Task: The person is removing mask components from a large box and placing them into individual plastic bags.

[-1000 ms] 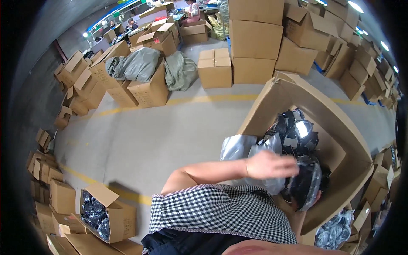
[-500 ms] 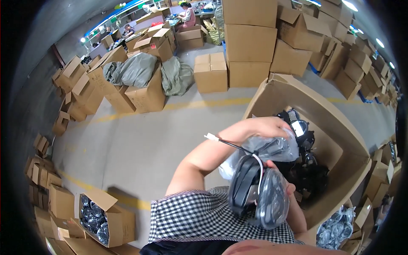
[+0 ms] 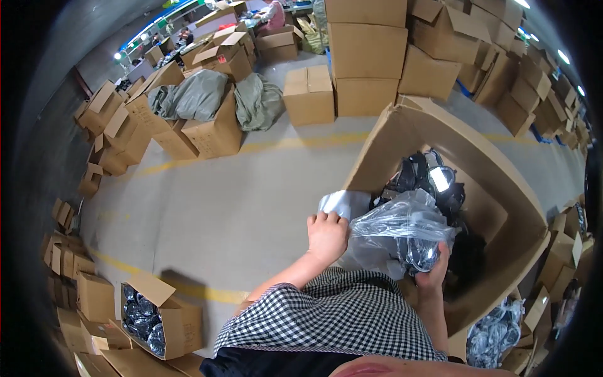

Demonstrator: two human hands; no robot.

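Observation:
At the near left side of a large open cardboard box (image 3: 496, 169), my left hand (image 3: 328, 237) is closed on the gathered end of a clear plastic bag (image 3: 392, 217). Inside the bag's right end is a black rounded part with a glossy face (image 3: 422, 252); its exact kind I cannot make out. My right hand (image 3: 433, 271) grips this part from below and the right, through the film. Several similar black glossy parts (image 3: 443, 179) lie in the box beyond the bag. The bag hides some of the box's near inside.
A smaller carton (image 3: 182, 327) of bagged black parts stands at lower left. Bagged parts (image 3: 496, 333) lie at lower right. Stacked cartons (image 3: 367, 50) rise behind the large box. Grey cloth sacks (image 3: 257, 100) rest by boxes at the back left, across a yellow floor line (image 3: 301, 143).
My left hand has drawn back to the left with the bag's end. The black part, held bare near my apron before, is now in the bag, farther right; its white-plugged cable no longer shows.

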